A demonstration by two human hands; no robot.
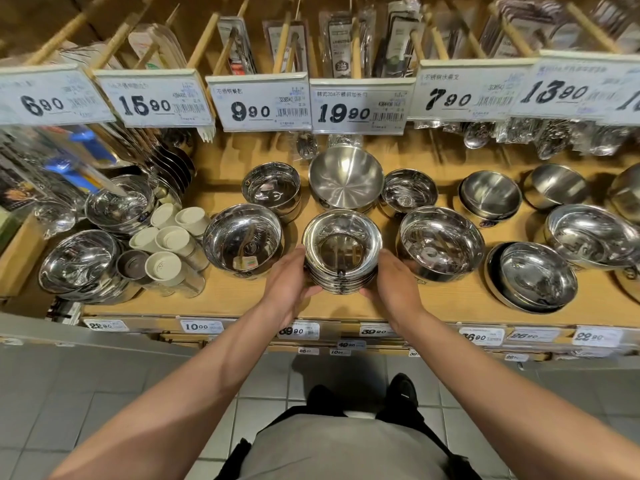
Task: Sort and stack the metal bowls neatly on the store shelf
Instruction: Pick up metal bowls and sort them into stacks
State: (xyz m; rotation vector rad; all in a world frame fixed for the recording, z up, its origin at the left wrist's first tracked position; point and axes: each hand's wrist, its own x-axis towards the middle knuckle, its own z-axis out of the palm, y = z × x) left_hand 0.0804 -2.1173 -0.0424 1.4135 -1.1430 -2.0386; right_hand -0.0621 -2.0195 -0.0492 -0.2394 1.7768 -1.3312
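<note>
A stack of several shiny metal bowls [342, 249] stands at the front middle of the wooden shelf [235, 296]. My left hand [289, 282] grips its left side and my right hand [393, 280] grips its right side, thumbs curled under the front. Beside it on the left sits a wider polished bowl [243, 239] with a label inside. To the right is another polished bowl [440, 242]. Behind the stack stands a matte bowl [346, 178], tilted toward me, flanked by two smaller bowl stacks [272, 188] [408, 192].
White-capped shakers [173, 244] crowd the left part of the shelf next to more bowls [79, 261]. Further bowls [533, 275] fill the right. Price tags [358, 107] and hanging packaged utensils [341, 43] overhang the back. The shelf's front edge carries price labels [299, 330].
</note>
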